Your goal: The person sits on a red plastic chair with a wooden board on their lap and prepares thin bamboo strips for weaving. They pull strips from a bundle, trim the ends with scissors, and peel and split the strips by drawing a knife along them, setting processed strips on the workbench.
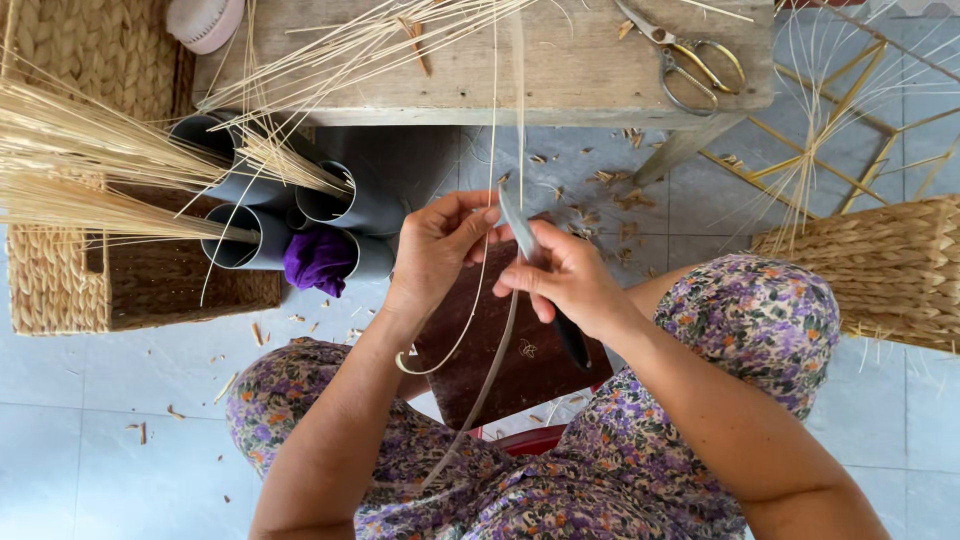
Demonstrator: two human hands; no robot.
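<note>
Our left hand (pixel 435 250) pinches a long, thin pale strip of split cane (pixel 478 290) between thumb and fingertips, just below the edge of the counter. Our right hand (pixel 565 275) is closed around a knife with a grey blade and dark handle (pixel 540 275); the blade points up and lies against the strip, right beside the left thumb. Below the hands the strip hangs down in two strands, one curling into a small hook, the other trailing over a dark brown board (pixel 500 350) that rests across our lap in floral cloth. Whether the blade has cut into the strip we cannot tell from this angle.

Further out, the weathered wooden counter (pixel 560 70) carries loose cane strands and a pair of metal scissors with yellowish handles (pixel 690 60). To the left, grey plastic tubes (pixel 340 205) lie bundled, holding pale straw bunches, with a purple cloth (pixel 318 260) stuffed in one. A woven open-sided basket (pixel 120 280) stands behind them, another woven basket (pixel 880 265) sits at right, and shavings dot the pale tiled floor (pixel 100 390).
</note>
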